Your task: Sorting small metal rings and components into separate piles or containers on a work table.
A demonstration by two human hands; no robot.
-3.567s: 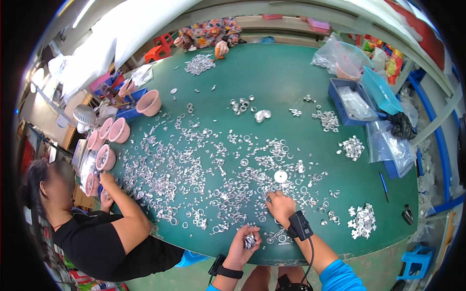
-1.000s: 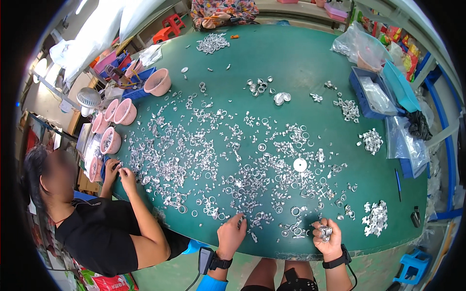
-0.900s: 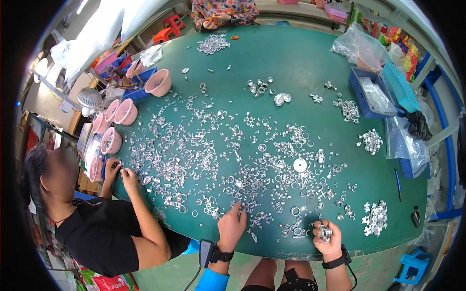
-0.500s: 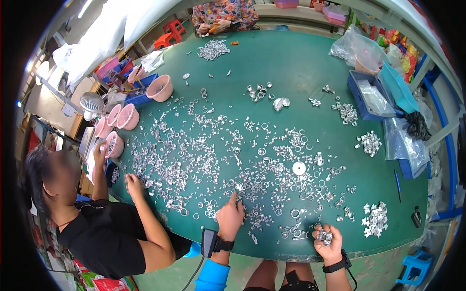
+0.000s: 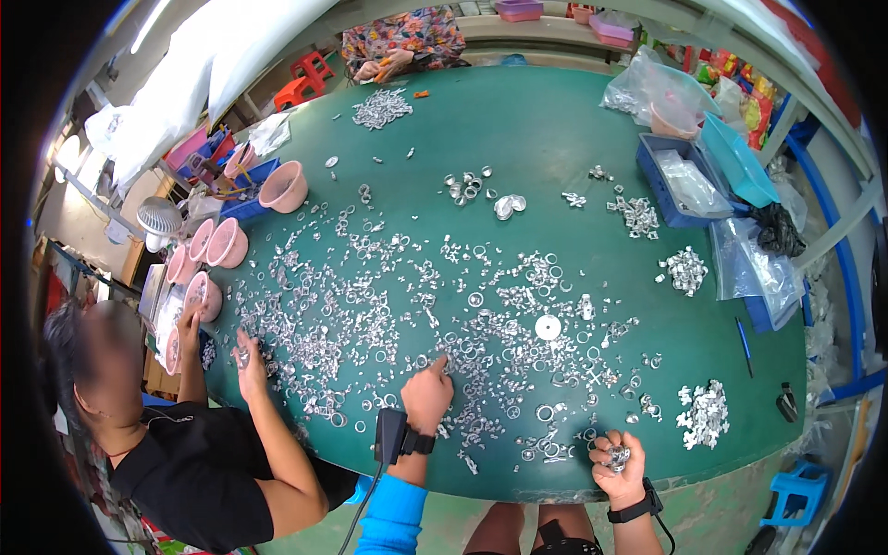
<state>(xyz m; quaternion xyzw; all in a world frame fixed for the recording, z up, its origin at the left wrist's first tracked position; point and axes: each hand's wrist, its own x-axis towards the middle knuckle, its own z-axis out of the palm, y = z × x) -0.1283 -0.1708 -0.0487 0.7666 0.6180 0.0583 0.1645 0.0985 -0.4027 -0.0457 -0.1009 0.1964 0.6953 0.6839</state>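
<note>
My left hand (image 5: 428, 398) is low over a broad scatter of small silver-coloured metal pieces (image 5: 476, 347), many of them ring-shaped. Its index finger points down among them while the other fingers are curled in; anything between the fingertips is too small to make out. Near the table's front edge, my right hand (image 5: 620, 474) is turned palm up, its fingers wrapped around a small cluster of silver metal pieces (image 5: 618, 456). A flat white disc (image 5: 548, 326) lies in the scatter, beyond and between my hands.
Sorted heaps, including a pale silver pile (image 5: 705, 413), line the right side of the green table (image 5: 518, 111). A blue pen (image 5: 745, 347) and blue bins (image 5: 680, 180) are there too. At left, a co-worker (image 5: 185, 444) reaches among pink buckets (image 5: 227, 242); another person (image 5: 402, 42) sits across.
The whole view has shifted, with the table sliding left. My left index finger has moved slightly over the pieces. My right hand still holds its cluster. The co-worker's nearer hand has opened palm up.
</note>
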